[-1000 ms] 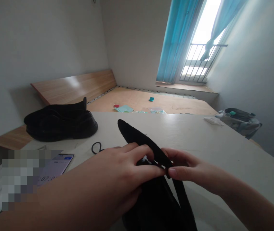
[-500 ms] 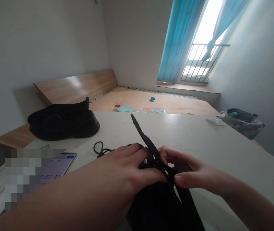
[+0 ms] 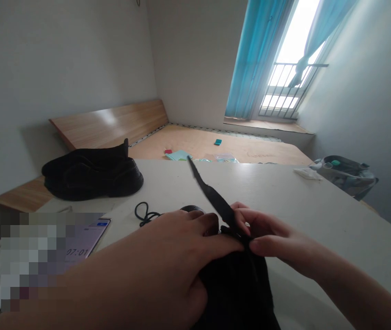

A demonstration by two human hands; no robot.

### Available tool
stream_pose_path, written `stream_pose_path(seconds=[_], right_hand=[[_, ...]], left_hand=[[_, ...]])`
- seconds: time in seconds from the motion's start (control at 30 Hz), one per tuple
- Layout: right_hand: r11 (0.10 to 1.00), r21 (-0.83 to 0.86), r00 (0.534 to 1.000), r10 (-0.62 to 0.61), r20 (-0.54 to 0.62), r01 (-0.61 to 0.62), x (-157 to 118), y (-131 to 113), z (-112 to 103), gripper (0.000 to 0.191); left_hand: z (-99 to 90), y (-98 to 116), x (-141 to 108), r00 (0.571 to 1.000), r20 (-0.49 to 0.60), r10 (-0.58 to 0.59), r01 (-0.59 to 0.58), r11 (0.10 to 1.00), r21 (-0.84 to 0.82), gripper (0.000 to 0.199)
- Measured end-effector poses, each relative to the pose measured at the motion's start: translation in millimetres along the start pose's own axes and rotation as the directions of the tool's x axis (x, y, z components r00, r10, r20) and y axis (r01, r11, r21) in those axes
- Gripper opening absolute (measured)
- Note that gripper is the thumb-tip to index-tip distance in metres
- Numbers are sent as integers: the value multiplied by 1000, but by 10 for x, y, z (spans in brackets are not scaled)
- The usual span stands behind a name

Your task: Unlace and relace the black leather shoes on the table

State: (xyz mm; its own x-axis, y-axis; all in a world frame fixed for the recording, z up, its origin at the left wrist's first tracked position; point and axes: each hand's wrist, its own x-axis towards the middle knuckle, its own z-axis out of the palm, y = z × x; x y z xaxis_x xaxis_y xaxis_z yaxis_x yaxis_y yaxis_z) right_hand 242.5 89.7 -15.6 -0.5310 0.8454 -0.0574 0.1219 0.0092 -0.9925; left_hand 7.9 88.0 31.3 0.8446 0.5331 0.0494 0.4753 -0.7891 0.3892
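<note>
The black flap (image 3: pixel 217 199), broad-faced a second ago, has swung nearly edge-on toward eleven o'clock; I'd judge it's still being worked. The left hand (image 3: pixel 184 243) grips the black item (image 3: pixel 234 288) at six o'clock; the right hand (image 3: pixel 274 233) pinches the flap's base.

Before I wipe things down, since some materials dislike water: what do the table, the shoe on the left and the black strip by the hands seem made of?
Table: perhaps laminate, pale and satiny, judging by its soft glare.
Shoe: possibly leather or imitation leather, black, mostly matte, given faint sheen at the heel.
Strip: probably fabric, matte, since it bends and barely shines.
</note>
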Motion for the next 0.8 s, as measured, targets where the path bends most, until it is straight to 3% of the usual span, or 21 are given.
stream_pose_path(seconds=[0.13,0.43,0.57,0.67,0.8], right_hand=[[974,-224,999,-36,-13,32,2,-12,55,26],[997,31,992,-66,-111,70,22,43,-38,17],[989,-123,997,-78,23,81,-17,-10,22,31],[947,-303,992,-123,-24,110,-36,-60,98,33],[972,-182,983,-167,-77,151,-9,-37,118,28]], left_hand=[[26,4,-44,999,-2,-39,39,999,4,65],[-21,20,-26,992,60,-108,109,994,-16,47],[-28,27,-3,994,77,-81,85,995,-50,47],[-34,32,-8,993,86,-85,89,995,-45,50],[-47,43,-10,992,87,-96,100,994,-47,47]])
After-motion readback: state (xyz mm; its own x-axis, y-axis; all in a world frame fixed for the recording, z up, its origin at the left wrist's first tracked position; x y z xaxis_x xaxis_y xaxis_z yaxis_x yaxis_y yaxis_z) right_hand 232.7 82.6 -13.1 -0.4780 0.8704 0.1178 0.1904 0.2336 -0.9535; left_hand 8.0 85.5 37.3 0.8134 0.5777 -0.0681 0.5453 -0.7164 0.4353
